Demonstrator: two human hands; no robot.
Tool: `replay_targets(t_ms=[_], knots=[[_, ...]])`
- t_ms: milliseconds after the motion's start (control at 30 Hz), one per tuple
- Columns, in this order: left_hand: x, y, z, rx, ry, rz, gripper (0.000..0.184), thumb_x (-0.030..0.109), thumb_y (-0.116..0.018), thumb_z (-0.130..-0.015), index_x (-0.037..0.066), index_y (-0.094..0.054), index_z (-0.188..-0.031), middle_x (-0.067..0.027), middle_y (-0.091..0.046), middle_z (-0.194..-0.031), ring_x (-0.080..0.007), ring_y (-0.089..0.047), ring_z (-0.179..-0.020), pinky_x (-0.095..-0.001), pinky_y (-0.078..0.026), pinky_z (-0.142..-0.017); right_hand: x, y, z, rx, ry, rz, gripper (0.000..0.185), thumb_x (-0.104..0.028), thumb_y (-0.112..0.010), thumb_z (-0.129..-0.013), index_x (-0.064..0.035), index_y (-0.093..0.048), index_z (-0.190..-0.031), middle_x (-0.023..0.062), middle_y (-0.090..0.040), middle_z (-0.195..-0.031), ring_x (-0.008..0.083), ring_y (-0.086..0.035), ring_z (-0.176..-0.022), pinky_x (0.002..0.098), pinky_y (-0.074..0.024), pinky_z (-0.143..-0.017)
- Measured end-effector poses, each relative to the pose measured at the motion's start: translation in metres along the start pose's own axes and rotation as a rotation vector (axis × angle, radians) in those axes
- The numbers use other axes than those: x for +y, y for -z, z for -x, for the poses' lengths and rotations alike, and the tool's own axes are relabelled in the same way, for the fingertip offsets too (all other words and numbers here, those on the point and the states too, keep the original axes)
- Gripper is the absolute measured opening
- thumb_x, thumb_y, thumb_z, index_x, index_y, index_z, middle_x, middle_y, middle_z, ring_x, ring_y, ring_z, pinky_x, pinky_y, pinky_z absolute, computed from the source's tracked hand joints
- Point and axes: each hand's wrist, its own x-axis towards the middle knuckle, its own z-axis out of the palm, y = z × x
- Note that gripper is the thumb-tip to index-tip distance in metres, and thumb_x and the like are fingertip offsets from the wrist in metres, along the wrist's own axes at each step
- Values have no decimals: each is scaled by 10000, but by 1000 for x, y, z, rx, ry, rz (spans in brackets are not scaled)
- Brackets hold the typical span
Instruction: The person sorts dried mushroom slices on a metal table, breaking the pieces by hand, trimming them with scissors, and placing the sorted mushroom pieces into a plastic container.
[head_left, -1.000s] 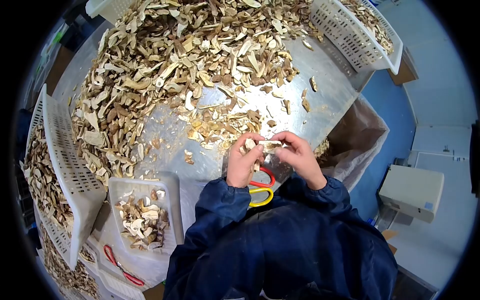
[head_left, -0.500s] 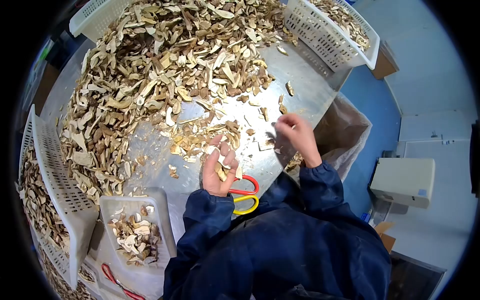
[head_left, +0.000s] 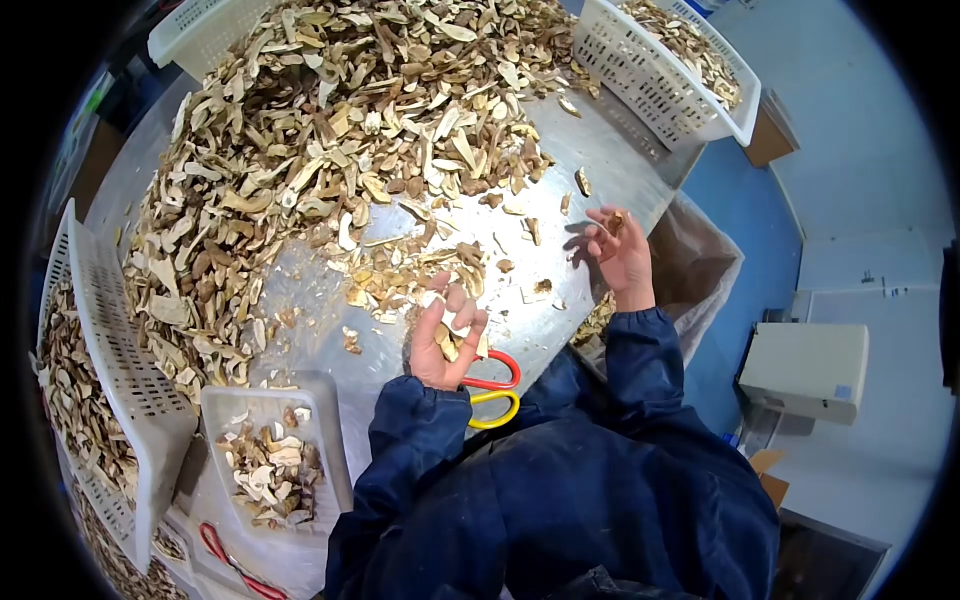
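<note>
Standing at the far left, a slotted basket (head_left: 128, 310) is partly lost in the lens's dark border. Pale pieces (head_left: 446, 342), partly hidden, are clamped by the curled fingers of the left hand (head_left: 436, 365) above the tabletop (head_left: 378, 368). Beside it, red and yellow scissor handles (head_left: 494, 386) are seen, their blades concealed. A small brown piece (head_left: 617, 223), hard to make out, is pinched by the right hand's (head_left: 623, 255) fingers, near a lined bin (head_left: 712, 250) partly covered by the sleeve (head_left: 645, 350).
</note>
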Motion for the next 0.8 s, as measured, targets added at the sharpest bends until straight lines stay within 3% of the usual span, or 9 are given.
replay_targets(t_ms=[100, 200, 333, 367, 467, 500, 600, 700, 800], knots=[[0, 2, -1, -23, -7, 23, 377, 168, -558, -874, 120, -448, -1231, 2, -429, -856, -104, -445, -720, -332, -440, -837, 2, 14, -33, 64, 18, 497, 241, -252, -579, -855, -17, -585, -911, 127, -638, -867, 201, -613, -668, 289, -443, -505], [1, 1, 0, -35, -13, 22, 372, 171, -559, -876, 121, -451, -1228, 3, -428, -854, -106, -446, -722, -333, -440, -836, -2, -27, -45, 90, 286, 1555, 296, -279, -610, -798, 17, -607, -808, 183, -645, -765, 287, -630, -665, 359, -485, -571], [1, -3, 0, -38, -6, 55, 337, 128, -548, -884, 131, -461, -1209, -9, -405, -838, -106, -439, -700, -321, -437, -830, 25, -34, -60, 56, 504, 1919, 246, -236, -626, -735, 9, -631, -745, 217, -629, -732, 386, -609, -698, 410, -486, -614], [0, -3, 0, -36, -4, 58, 335, 128, -549, -884, 132, -462, -1208, -10, -407, -838, -107, -441, -700, -320, -437, -829, 22, -32, -58, -47, 560, 1875, 232, -216, -625, -741, 15, -614, -726, 175, -636, -690, 323, -608, -605, 369, -472, -553], [0, -3, -1, -46, -4, 53, 340, 144, -553, -881, 133, -466, -1209, -6, -419, -846, -108, -447, -713, -322, -441, -827, 10, -19, -60, -144, 24, 1082, 201, -200, -615, -778, -5, -586, -737, 46, -561, -593, 174, -506, -478, 282, -400, -455], [1, -2, -1, -52, -9, 37, 348, 158, -557, -877, 132, -466, -1212, -2, -427, -853, -108, -449, -725, -326, -444, -826, 0, -8, -54, -241, -136, 528, 183, -210, -589, -830, -38, -564, -772, -47, -419, -547, 66, -361, -456, 216, -281, -401], [1, -1, 0, -45, -18, 9, 355, 176, -557, -877, 130, -465, -1217, 3, -435, -861, -108, -450, -738, -330, -446, -824, -4, 29, -56, -387, -197, -339, 154, -213, -559, -874, -62, -533, -858, -28, -462, -625, 66, -347, -442, 200, -236, -369], [1, -1, 0, -35, -17, 4, 354, 180, -551, -880, 126, -465, -1219, 4, -437, -865, -107, -449, -737, -329, -446, -824, -22, 27, -54, -275, -77, -169, 199, -262, -530, -903, -66, -516, -932, -7, -474, -689, 61, -360, -476, 197, -243, -388], [0, 0, -1, -38, -15, 3, 357, 181, -551, -880, 122, -464, -1221, 6, -438, -866, -107, -446, -735, -327, -443, -821, -34, 28, -74, -38, 5, 380, 215, -265, -530, -900, -59, -538, -961, -11, -477, -669, 71, -367, -479, 186, -256, -394]])
